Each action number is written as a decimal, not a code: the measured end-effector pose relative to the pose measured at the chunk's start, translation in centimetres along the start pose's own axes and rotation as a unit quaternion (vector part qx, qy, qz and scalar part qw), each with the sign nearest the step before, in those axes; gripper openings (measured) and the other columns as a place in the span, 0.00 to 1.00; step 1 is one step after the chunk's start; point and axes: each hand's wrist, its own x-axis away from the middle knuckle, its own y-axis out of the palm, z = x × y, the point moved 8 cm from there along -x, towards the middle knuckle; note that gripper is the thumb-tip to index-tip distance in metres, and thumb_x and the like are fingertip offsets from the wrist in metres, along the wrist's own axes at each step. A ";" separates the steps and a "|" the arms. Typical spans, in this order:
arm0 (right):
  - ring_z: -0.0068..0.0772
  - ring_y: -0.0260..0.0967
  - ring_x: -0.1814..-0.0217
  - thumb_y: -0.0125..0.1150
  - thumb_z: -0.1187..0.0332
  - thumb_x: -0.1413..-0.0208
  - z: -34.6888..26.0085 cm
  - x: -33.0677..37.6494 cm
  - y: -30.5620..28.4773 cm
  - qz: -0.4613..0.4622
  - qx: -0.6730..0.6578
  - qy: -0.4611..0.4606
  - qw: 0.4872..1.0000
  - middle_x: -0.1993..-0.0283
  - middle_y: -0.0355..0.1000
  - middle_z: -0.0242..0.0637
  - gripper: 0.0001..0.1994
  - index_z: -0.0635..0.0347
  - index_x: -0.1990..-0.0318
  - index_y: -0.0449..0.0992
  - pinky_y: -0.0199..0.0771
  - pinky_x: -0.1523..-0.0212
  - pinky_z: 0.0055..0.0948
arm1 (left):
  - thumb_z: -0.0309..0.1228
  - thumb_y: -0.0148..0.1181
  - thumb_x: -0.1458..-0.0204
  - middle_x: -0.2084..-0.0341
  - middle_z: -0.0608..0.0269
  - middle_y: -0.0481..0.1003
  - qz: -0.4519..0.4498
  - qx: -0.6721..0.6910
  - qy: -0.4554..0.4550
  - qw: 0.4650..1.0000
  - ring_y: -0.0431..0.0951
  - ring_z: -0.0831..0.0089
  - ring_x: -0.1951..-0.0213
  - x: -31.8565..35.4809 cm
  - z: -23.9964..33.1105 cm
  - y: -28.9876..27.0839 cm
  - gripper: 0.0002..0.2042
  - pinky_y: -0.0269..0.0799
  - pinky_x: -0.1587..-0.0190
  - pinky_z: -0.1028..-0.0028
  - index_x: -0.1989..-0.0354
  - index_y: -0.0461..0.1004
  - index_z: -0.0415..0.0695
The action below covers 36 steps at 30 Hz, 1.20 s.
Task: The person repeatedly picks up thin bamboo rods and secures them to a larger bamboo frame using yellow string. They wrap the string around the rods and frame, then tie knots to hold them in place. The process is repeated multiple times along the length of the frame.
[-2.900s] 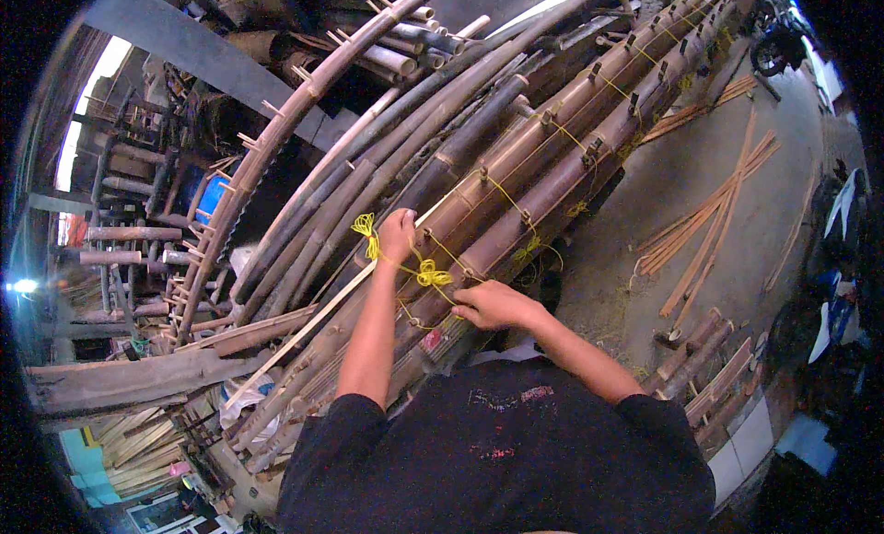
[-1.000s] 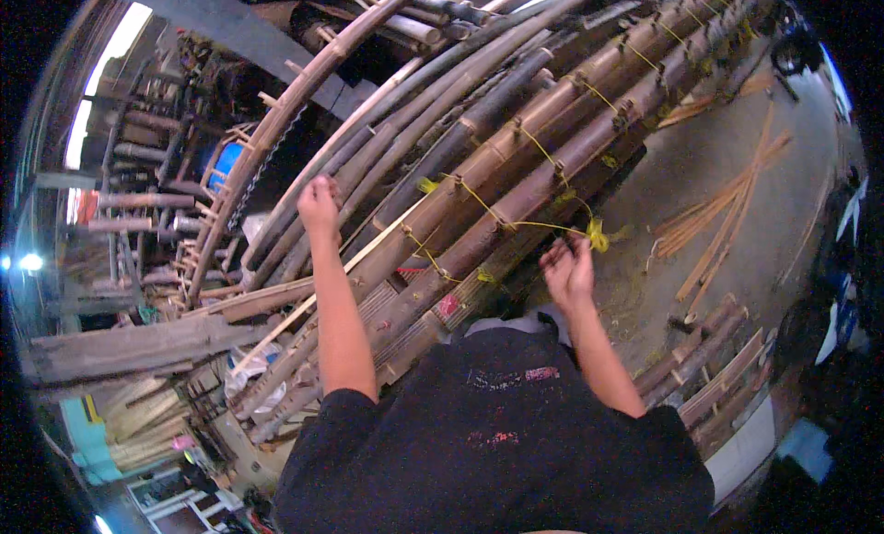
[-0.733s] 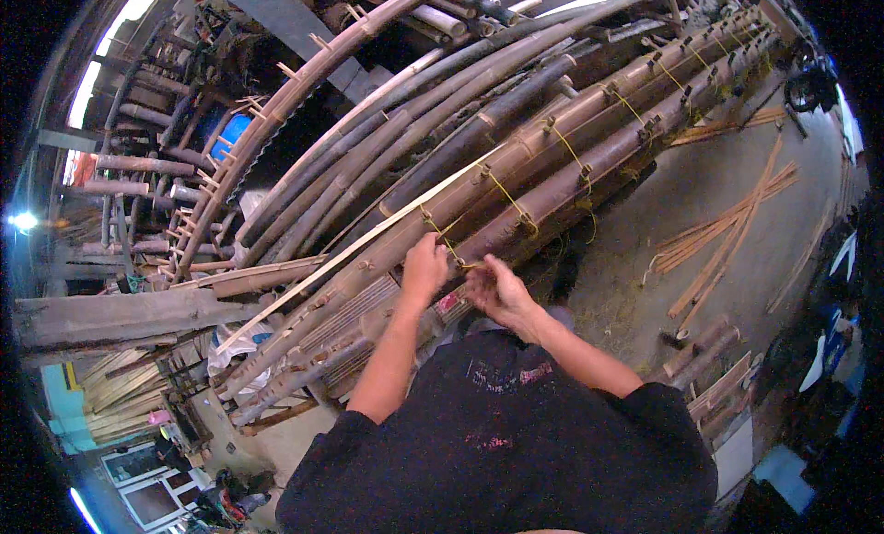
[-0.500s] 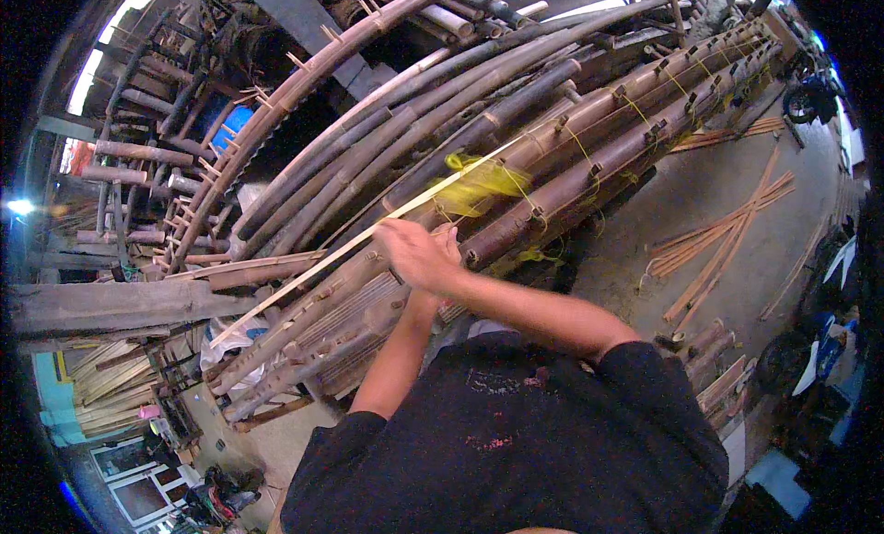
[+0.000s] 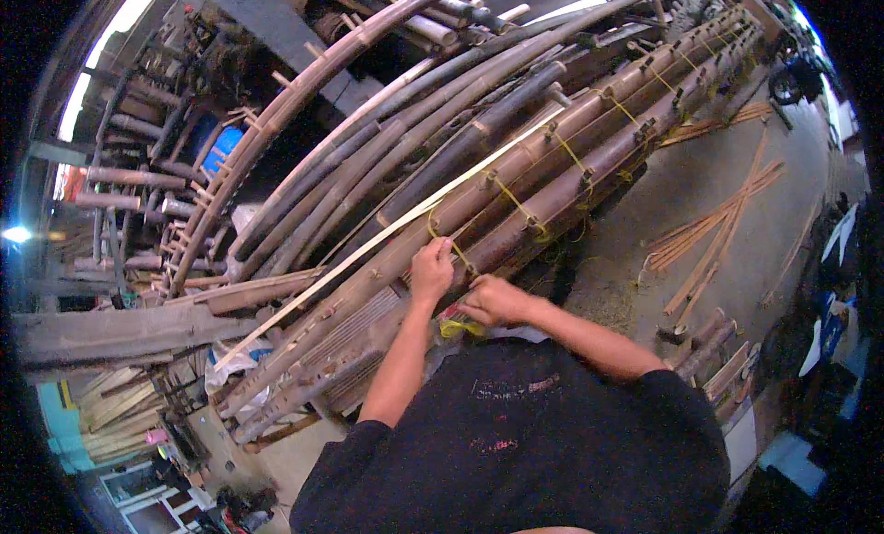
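Left hand (image 5: 431,269): fist shut on the yellow twine (image 5: 444,239), pulling it taut where it wraps the bamboo poles (image 5: 552,179).
Right hand (image 5: 493,301): fingers curled on the twine's lower run, just beside the left, likely to keep tension.
Twine: looped across the pole bundle, like the ties farther along.
Split strip (image 5: 387,235): lies atop the poles, under the binding.

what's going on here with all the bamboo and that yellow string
A person in a black shirt is tying yellow string around a bundle of thick bamboo poles. The left hand pinches the string against a pole, and the right hand works just beside it, with more string bunched below. Several ties already sit farther along the poles. Thin bamboo strips lie on the ground.
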 end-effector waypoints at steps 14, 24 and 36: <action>0.50 0.64 0.46 0.56 0.62 0.45 4.1 10.4 -7.1 0.223 -0.033 0.129 0.966 0.50 0.68 0.47 0.15 0.62 0.54 0.71 0.66 0.46 0.42 | 0.42 0.50 0.43 0.60 0.39 0.75 -0.217 -0.346 0.003 0.913 0.74 0.46 0.54 -16.6 -2.9 3.7 0.19 0.68 0.52 0.55 0.57 0.75 0.38; 0.53 0.70 0.54 0.52 0.58 0.43 27.1 47.3 -17.5 0.350 -0.085 0.441 0.822 0.60 0.74 0.50 0.15 0.61 0.58 0.74 0.69 0.54 0.46 | 0.32 0.53 0.41 0.52 0.46 0.75 -0.289 -0.100 0.230 0.924 0.76 0.57 0.50 -9.5 35.2 30.2 0.17 0.68 0.47 0.68 0.46 0.71 0.38; 0.56 0.71 0.53 0.54 0.56 0.49 55.0 93.5 -15.6 0.436 -0.228 0.729 0.476 0.58 0.74 0.53 0.18 0.62 0.62 0.78 0.70 0.53 0.48 | 0.34 0.55 0.42 0.54 0.45 0.74 -0.631 -0.119 0.160 0.750 0.76 0.57 0.52 10.1 43.1 75.8 0.19 0.70 0.50 0.67 0.44 0.69 0.39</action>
